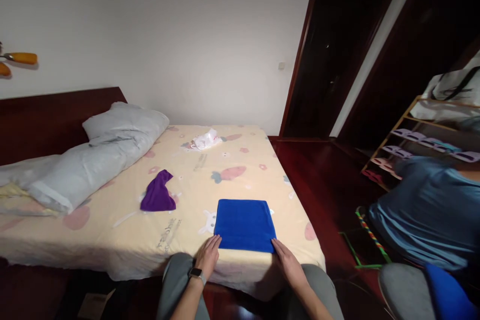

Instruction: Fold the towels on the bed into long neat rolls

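A blue cloth (244, 222), folded to a flat, near-square shape, lies at the near edge of the bed. The fingers of my left hand (209, 254) are stretched out and touch its near left corner. At the near right corner, my right hand (289, 262) rests with extended fingertips on the cloth's edge. Both thumbs are mostly hidden. A watch (196, 273) is on my left wrist. Farther left on the bed lies a crumpled purple cloth (159, 193), apart from both hands.
The bed (240, 185) has a cream printed sheet. A grey quilt (112, 135) lies heaped by the headboard, and a white plastic bag (206, 140) sits near the far edge. To the right are a person in a blue shirt (427, 205), a slipper rack (405, 117) and a stool (407, 290).
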Demonstrator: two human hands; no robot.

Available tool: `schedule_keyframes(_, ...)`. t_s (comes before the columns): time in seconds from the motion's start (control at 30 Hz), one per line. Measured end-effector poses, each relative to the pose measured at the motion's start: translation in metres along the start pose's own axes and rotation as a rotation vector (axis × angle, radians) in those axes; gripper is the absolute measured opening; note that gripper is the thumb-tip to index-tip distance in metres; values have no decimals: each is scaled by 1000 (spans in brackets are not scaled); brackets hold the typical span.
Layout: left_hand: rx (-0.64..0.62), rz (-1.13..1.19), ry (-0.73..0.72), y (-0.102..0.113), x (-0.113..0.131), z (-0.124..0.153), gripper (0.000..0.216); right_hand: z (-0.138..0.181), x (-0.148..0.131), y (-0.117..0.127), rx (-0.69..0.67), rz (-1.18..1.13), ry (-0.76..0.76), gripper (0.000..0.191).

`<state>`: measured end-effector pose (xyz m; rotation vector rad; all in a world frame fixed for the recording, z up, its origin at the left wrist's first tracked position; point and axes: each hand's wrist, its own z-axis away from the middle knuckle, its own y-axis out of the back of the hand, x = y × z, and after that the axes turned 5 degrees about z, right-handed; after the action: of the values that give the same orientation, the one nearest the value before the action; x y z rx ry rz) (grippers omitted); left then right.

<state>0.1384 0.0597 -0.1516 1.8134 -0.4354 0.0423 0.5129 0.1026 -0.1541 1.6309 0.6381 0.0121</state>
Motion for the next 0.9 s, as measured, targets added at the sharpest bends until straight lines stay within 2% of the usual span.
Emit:
schedule_keyframes(0.1, -12, -12, -45, 3, -4, 0, 65, 0, 1, 6, 8, 31, 43, 59)
schedule_keyframes(0.2, -55, -28, -90, 9, -4, 4, 67, 3, 6, 13, 17, 81, 148, 58)
schedule_keyframes(0.33, -93, 29, -84, 21, 1, 13, 62, 10, 7, 24, -23, 74, 210, 53)
schedule_keyframes(0.43, -118, 148, -41, 29, 5, 16, 60, 14, 2, 29, -73, -10, 141, 51)
schedule_keyframes(0.53, -103, 291, 86, 30, 6, 13, 61, 14, -2, 32, -73, -171, 61, 52)
schedule_keyframes(0.7, 36, 596, 341, 21, 2, 5, 46, 5, 3, 31, -24, -476, -152, 50)
schedule_keyframes(0.8, 127, 732, 402, 15, 0, 2, 29, -3, 6, 26, 14, -600, -278, 46)
schedule_keyframes(0.9, 173, 762, 466, 8, -1, 0, 30, -8, 6, 17, 62, -618, -372, 52)
